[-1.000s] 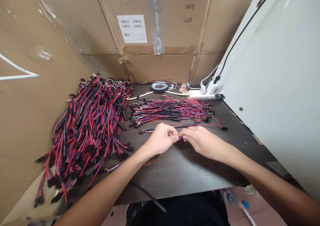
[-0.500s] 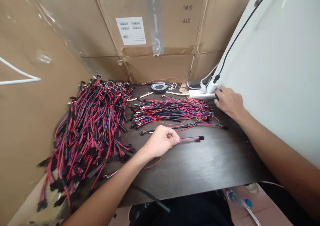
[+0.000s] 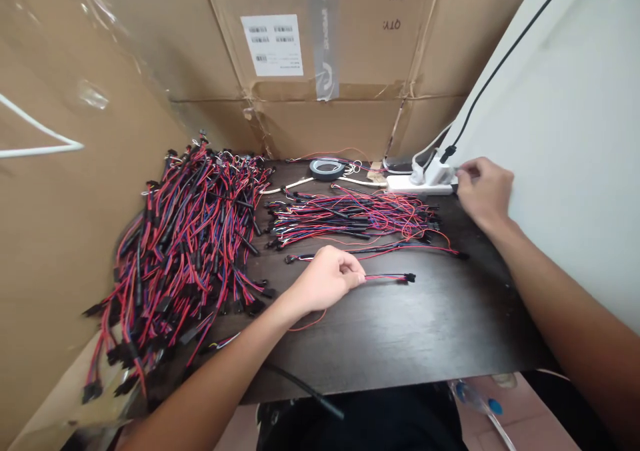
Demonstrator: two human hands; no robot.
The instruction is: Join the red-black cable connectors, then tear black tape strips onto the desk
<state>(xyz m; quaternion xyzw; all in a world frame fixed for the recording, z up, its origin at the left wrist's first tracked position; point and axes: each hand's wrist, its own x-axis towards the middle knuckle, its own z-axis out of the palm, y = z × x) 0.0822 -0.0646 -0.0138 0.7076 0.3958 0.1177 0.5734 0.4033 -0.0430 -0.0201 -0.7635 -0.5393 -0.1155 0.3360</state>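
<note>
My left hand (image 3: 334, 276) pinches a thin red and black cable (image 3: 385, 276) above the dark table. From its fingers the cable runs right to a black connector. My right hand (image 3: 484, 190) is at the right end of a white power strip (image 3: 400, 183), fingertips pressed together. A small black piece (image 3: 455, 184) shows at the strip's end beside those fingertips; whether they hold it is hidden. Just beyond my left hand lies another single cable (image 3: 380, 251), and behind it a bundle of red, black and blue cables (image 3: 345, 216).
A large heap of similar cables (image 3: 190, 251) covers the table's left side. A roll of black tape (image 3: 327, 170) lies at the back before a cardboard box (image 3: 280, 128). A black tube (image 3: 310, 391) crosses the front edge. A white panel (image 3: 565, 138) stands at right.
My right hand has lifted slightly and shifted right off the power strip's end, its fingers now pinched. My left hand still holds the cable in place. The camera view has shifted a little.
</note>
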